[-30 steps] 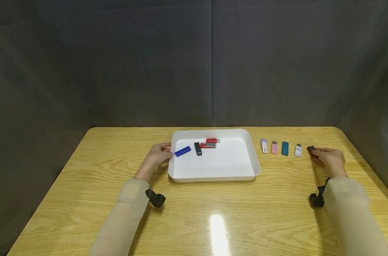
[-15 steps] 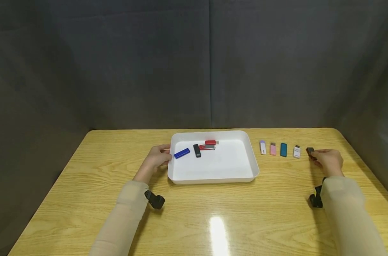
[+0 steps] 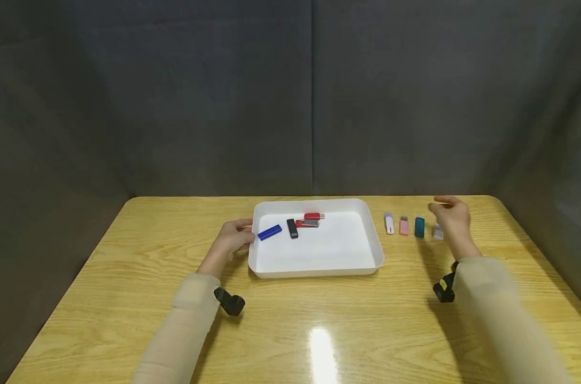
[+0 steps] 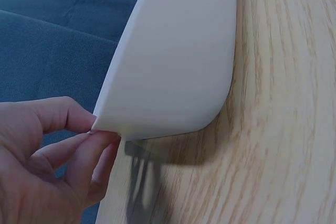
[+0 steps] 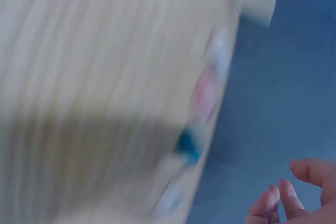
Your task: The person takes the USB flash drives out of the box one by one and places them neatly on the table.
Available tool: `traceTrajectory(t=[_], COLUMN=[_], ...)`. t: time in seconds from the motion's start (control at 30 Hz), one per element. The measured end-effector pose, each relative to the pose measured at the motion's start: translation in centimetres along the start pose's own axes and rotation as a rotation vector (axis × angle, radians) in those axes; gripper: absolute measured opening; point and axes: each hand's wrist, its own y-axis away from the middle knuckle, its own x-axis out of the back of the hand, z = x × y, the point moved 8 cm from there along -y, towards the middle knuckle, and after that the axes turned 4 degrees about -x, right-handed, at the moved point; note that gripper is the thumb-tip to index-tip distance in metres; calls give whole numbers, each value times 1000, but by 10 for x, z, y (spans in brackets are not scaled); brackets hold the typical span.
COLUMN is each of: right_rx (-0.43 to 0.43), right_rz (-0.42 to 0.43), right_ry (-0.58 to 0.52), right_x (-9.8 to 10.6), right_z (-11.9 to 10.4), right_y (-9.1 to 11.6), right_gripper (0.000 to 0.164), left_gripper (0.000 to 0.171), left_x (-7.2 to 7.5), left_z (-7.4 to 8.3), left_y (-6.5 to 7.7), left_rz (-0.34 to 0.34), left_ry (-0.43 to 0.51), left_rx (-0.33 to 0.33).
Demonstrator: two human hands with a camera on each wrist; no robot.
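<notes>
With thumb and fingers, my left hand (image 3: 232,237) pinches the left rim of a white tray (image 4: 168,61). Inside the tray lie a blue USB stick (image 3: 269,232), a black one (image 3: 292,228), a red one (image 3: 313,216) and a red one with a metal swivel cover (image 3: 311,223). My right hand (image 3: 452,217) is above the right end of a row on the table. Its thumb and fingers (image 5: 310,171) are apart, nothing visible between them. The row has a white-purple stick (image 3: 389,223), a pink one (image 3: 404,225), a teal one (image 3: 419,227) and a partly covered white one (image 3: 437,232).
The wooden table (image 3: 252,330) ends at a dark cloth backdrop (image 3: 223,106), which also stands at both sides. A black camera (image 3: 230,302) is strapped to the left wrist and another (image 3: 445,288) to the right. The right wrist view is blurred.
My right hand has let go of the dark USB stick at the row's right end and moved left, rising. That stick's spot is now behind the hand. The left hand stays on the tray.
</notes>
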Motion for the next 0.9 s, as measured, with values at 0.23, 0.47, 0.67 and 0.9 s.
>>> traceTrajectory(t=[0.23, 0.47, 0.67, 0.9], right_rx=[139, 175, 271, 357], right_rz=[-334, -447, -475, -473], right_ry=[-42, -62, -62, 74], right_x=[-99, -165, -203, -223], right_z=[-60, -87, -81, -80], right_y=[42, 65, 49, 40], right_gripper=[43, 39, 30, 33], left_gripper=[61, 61, 60, 61], left_x=[-3, -4, -5, -5], left_z=[-2, -3, -2, -1], left_y=[-2, -2, -1, -1], left_rz=[-6, 10, 7, 2], left_ry=[34, 37, 36, 21], left_rx=[8, 25, 16, 9])
